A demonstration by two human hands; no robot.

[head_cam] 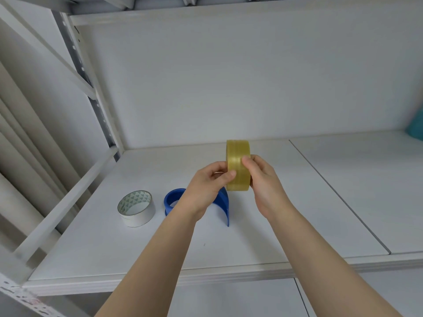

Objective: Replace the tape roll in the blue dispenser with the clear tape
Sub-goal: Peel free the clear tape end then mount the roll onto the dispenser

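White metal framing (64,203) ran down the far left of the view, and just inside it, on the white shelf (251,236), sat a white tape roll (136,208) lying flat, its core printed with small grey-green triangles. Just to its right lay the blue dispenser (174,201), a ring with a curved blade arm trailing off toward the near edge; its ring looked empty, though the left wrist covered part of it. Above the dispenser the left hand (206,188) was closed on the clear tape (238,165), thumb pressed against the roll's outer band and the fingers tucked behind its left face. The roll, yellowish and translucent, stood on edge in the air, well clear of the shelf. The right hand (266,179) held it from the other side, thumb on the band near the top and fingers hidden behind, so both hands were gripping the same roll. The hands seemed to be feeling for the loose end of the tape, or readying the roll for the dispenser. A smooth band pinched mostly by thumbs could slip and drop onto the dispenser below, knocking it toward the white roll. Seated the wrong way round, the tape would feed with its sticky side away from the blade. A teal object (415,126) peeked in at the far right.
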